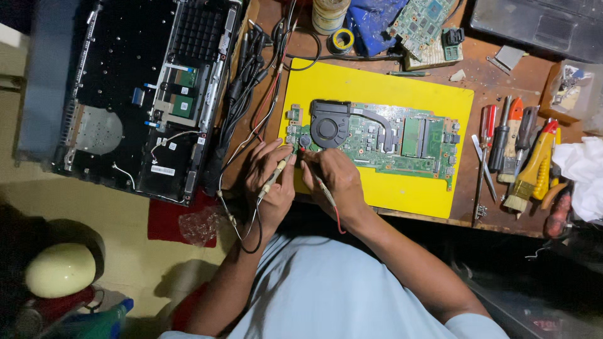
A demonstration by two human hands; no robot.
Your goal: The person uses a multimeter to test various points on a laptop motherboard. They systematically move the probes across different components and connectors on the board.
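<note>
A green laptop motherboard (402,139) with a black fan (328,127) and a dark heat pipe lies on a yellow mat (377,85) on the wooden bench. My left hand (269,183) grips a pale test probe (274,178) with a black lead, its tip aimed at the board's near left edge. In my right hand (336,177) is a second probe (318,180) with a red lead, tip touching the board just below the fan. Both hands rest side by side at the mat's near left corner.
An opened black laptop base (144,94) lies at the left, beside a bundle of cables (248,88). Screwdrivers, tweezers and a brush (518,147) sit right of the mat. Another circuit board (422,22), a solder spool (342,40) and white cloth (584,169) lie around.
</note>
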